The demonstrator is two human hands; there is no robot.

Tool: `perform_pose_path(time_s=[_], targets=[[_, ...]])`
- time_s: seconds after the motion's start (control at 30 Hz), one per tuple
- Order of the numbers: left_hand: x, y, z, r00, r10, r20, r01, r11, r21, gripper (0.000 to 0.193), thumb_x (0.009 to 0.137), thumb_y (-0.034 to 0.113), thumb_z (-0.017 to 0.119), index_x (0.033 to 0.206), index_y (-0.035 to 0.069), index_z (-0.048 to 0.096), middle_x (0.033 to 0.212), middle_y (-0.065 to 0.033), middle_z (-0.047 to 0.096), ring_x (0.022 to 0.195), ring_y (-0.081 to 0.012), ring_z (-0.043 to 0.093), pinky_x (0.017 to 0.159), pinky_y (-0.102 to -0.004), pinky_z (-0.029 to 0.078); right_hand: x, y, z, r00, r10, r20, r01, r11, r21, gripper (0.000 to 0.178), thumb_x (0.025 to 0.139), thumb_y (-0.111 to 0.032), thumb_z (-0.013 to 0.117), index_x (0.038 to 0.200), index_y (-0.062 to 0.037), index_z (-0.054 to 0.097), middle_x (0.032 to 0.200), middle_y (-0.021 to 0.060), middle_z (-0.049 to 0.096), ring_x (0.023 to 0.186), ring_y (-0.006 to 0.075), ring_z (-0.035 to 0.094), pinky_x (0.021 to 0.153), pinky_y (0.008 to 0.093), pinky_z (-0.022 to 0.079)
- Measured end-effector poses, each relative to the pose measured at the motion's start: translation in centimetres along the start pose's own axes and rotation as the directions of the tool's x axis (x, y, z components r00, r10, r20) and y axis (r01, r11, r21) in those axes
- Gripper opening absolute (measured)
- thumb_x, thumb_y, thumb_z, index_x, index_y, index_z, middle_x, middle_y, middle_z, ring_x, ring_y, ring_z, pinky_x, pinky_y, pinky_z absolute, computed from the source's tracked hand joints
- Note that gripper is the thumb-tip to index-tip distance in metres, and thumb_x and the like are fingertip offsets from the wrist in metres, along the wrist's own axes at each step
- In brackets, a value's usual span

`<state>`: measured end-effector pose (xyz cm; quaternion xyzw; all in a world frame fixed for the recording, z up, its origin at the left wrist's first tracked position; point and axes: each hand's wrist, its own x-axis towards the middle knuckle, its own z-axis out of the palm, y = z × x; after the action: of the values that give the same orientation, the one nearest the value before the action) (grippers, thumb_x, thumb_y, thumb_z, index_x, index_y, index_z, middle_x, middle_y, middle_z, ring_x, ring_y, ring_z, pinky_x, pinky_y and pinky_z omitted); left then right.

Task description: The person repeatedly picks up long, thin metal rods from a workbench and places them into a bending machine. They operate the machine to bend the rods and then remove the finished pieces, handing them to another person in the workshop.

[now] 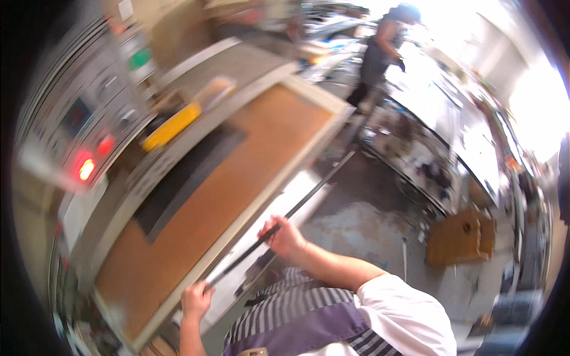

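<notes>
My right hand (pixel 284 237) is closed around a long, thin, dark strip (pixel 314 188), which slants from lower left to upper right in front of my body. Its lower end is in my left hand (pixel 196 301), with the fingers closed on it. Just beyond the strip lies a machine bed with a brown surface (pixel 237 193) and a pale frame (pixel 237 234). A dark grey rectangular sheet (pixel 184 184) rests on that surface. Below the strip, a white panel or sheet (pixel 228 302) shows partly. The picture is blurred, so the strip's material cannot be told.
A control panel (pixel 89 113) with a lit red lamp (pixel 86 169) stands at the left. A yellow piece (pixel 172 126) sits along the machine's far edge. Another person (pixel 380 50) stands by a white-topped table (pixel 424 83) at far right. A brown box (pixel 454 240) is on the floor.
</notes>
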<state>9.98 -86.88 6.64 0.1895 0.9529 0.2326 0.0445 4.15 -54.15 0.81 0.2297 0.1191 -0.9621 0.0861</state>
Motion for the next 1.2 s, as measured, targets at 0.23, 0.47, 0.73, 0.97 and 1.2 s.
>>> perform_pose_path(time_s=[0.23, 0.47, 0.73, 0.97, 1.2], targets=[[7.3, 10.7, 10.8, 0.936, 0.126, 0.329, -0.003, 0.937, -0.349, 0.021, 0.073, 0.021, 0.077, 0.081, 0.003, 0.072, 0.061, -0.0106, 0.065, 0.054, -0.0175, 0.064, 0.052, -0.0332, 0.047, -9.6, -13.8, -7.4, 0.763, -0.130, -0.633, 0.173, 0.985, 0.006, 0.027, 0.083, -0.016, 0.061, 0.105, -0.0015, 0.056, 0.095, 0.0136, 0.067, 0.090, 0.0248, 0.066, 0.080, 0.0363, 0.052], [19.4, 33.1, 19.0, 0.816, 0.264, 0.515, 0.025, 0.873, -0.487, 0.018, 0.080, 0.016, 0.070, 0.076, -0.001, 0.067, 0.056, -0.0033, 0.059, 0.052, -0.0077, 0.052, 0.049, -0.0285, 0.040, -18.0, -30.8, -14.9, 0.801, -0.579, -0.154, 0.453, 0.754, -0.476, 0.059, 0.087, -0.019, 0.066, 0.135, 0.0023, 0.040, 0.134, 0.0150, 0.053, 0.120, 0.0211, 0.054, 0.102, 0.0339, 0.039], [29.2, 58.3, 30.7, 0.632, 0.326, 0.703, 0.431, 0.606, -0.668, 0.021, 0.090, 0.018, 0.063, 0.072, 0.005, 0.061, 0.057, 0.0038, 0.049, 0.045, -0.0036, 0.039, 0.040, -0.0211, 0.026, -24.8, -40.0, -17.7, 0.914, -0.400, -0.070, 0.269, 0.725, -0.634, 0.070, 0.094, -0.033, 0.062, 0.146, 0.0001, 0.029, 0.138, 0.0131, 0.049, 0.124, 0.0218, 0.051, 0.104, 0.0367, 0.040], [35.4, 68.3, 40.8, 0.615, 0.267, 0.742, 0.530, 0.557, -0.640, 0.016, 0.088, 0.015, 0.064, 0.077, 0.003, 0.060, 0.061, 0.0007, 0.052, 0.043, -0.0037, 0.037, 0.037, -0.0209, 0.027, -24.3, -46.7, -19.8, 0.873, -0.486, -0.041, 0.427, 0.801, -0.420, 0.055, 0.099, -0.032, 0.052, 0.143, -0.0037, 0.036, 0.130, 0.0110, 0.054, 0.119, 0.0233, 0.055, 0.098, 0.0385, 0.046], [38.0, 71.7, 49.2, 0.534, 0.245, 0.809, 0.588, 0.580, -0.563, 0.017, 0.087, 0.020, 0.067, 0.077, 0.007, 0.063, 0.060, 0.0024, 0.052, 0.044, -0.0046, 0.039, 0.039, -0.0229, 0.028, -22.0, -51.0, -23.5, 0.845, -0.525, -0.102, 0.500, 0.844, -0.196, 0.052, 0.096, -0.015, 0.055, 0.142, -0.0047, 0.033, 0.126, 0.0148, 0.056, 0.110, 0.0292, 0.062, 0.095, 0.0444, 0.050]])
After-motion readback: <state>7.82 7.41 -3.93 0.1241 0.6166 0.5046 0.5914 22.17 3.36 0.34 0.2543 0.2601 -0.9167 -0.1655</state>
